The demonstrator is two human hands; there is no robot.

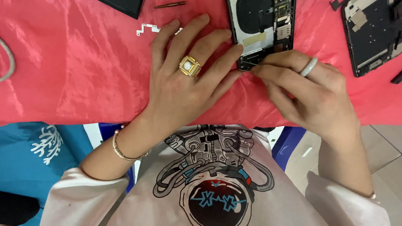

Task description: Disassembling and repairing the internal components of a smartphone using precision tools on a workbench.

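We press our left hand (185,81) flat, fingers spread and grasping nothing, beside the opened phone (263,23) on the red cloth (67,60) covering the desk. Our right hand (306,88) pinches a thin tool (252,64) at the phone's lower edge; a second opened phone (376,23) lies well apart.

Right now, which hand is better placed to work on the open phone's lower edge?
Right. The right hand pinches a thin tool whose tip sits at the phone's lower edge; the left hand lies flat, fingertips against the phone's corner, holding nothing.
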